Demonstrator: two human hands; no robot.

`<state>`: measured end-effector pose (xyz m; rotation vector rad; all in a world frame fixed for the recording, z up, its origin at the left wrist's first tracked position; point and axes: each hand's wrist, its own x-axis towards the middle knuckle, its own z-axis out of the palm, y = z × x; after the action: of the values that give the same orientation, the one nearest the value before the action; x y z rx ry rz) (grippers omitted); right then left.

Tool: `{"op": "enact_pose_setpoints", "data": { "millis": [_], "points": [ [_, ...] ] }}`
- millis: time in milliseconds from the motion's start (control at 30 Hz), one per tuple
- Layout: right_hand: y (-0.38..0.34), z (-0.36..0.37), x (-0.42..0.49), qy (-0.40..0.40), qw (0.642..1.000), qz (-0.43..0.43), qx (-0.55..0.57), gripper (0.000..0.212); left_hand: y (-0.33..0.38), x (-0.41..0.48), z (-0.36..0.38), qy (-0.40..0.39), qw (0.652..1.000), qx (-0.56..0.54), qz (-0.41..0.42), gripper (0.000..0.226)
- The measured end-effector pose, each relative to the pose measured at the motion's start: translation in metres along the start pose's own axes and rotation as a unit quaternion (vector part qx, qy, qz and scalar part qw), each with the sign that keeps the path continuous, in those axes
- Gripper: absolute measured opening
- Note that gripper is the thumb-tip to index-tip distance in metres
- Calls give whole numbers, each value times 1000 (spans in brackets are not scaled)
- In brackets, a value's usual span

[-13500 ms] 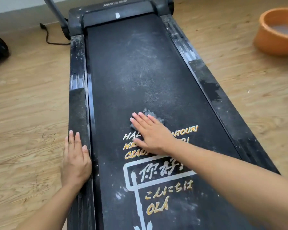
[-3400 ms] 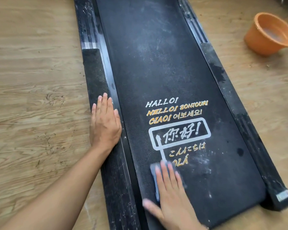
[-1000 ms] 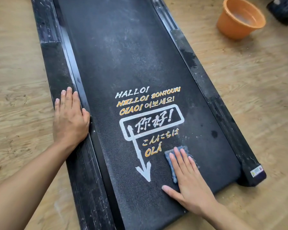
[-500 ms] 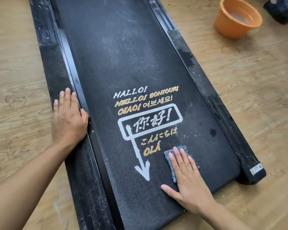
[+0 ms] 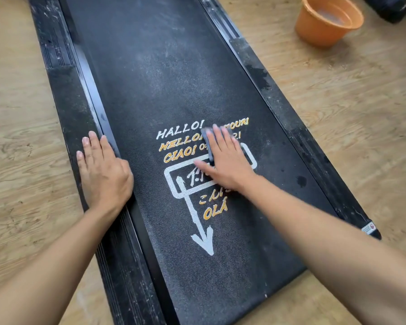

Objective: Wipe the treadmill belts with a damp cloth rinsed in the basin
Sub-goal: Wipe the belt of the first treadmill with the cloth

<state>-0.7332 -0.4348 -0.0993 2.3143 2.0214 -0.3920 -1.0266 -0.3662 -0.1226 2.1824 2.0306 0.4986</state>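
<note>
Wood-grain floor (image 5: 361, 113), carrying one treadmill; belt (image 5: 162, 78) black, dusty.
Item: cloth (image 5: 206, 139), small, blue-grey; judged soft, limp and light. Best worked by flat pressure from above, not by pinching.
Location: mid-belt over the printed greetings, mostly beneath the right hand (image 5: 225, 165), whose fingers lie straight and close, palm down.
Left hand (image 5: 103, 170): flat on the left side rail (image 5: 66, 90).
Orange basin (image 5: 314, 31): on the floor, well apart.

Right hand (image 5: 225, 160) with cloth (image 5: 208, 139) moved up the belt (image 5: 174, 78) from beside "OLÁ" to the greetings lettering, now covering part of the boxed characters, arrow and lower text uncovered, hand motion-blurred.
</note>
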Motion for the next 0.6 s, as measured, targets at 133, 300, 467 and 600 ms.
{"op": "enact_pose_setpoints", "data": {
  "millis": [133, 300, 467, 600],
  "points": [
    [11, -5, 1, -16, 1000, -17, 1, 102, -8, -5, -5, -14, 998, 28, 49, 77],
    [67, 28, -240, -65, 996, -42, -51, 106, -1, -6, -4, -35, 997, 49, 53, 68],
    [78, 17, -193, -118, 993, -30, -12, 111, 2, -6, -6, -42, 996, 68, 50, 68],
    [57, -23, 18, -52, 998, 28, 17, 111, 0, -4, -6, -48, 994, 86, 55, 69]
  ]
}}
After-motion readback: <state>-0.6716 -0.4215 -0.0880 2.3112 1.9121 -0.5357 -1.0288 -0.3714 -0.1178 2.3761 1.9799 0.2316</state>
